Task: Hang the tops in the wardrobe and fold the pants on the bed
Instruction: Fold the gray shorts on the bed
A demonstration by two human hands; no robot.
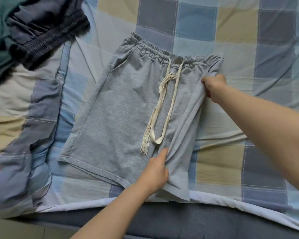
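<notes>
Soft, light jersey on the grey shorts (114, 107): limp, no stiffness, will drape and crease wherever lifted, so best taken at two points along one edge, as here. Spread flat mid-bed on the checked quilt (231, 31), waistband toward 12 o'clock, hems toward 6 o'clock near the bed edge. Right hand (214, 87) at 3 o'clock of the shorts, fingers curled and pinching the side seam just below the waistband. Left hand (155, 171) at 5 o'clock, pinching a ridge of fabric on the right leg near the hem. Right leg gathered and partly lifted, looks like start of a lengthwise fold toward 9 o'clock; judged early in the fold. Elastic ruched waistband, slant pocket at upper left, cream drawstring (164, 107) lying loose down the front with frayed ends; worth tucking in or it will slip out. Dark garments (41, 30) heaped at 10 o'clock, well apart.
</notes>
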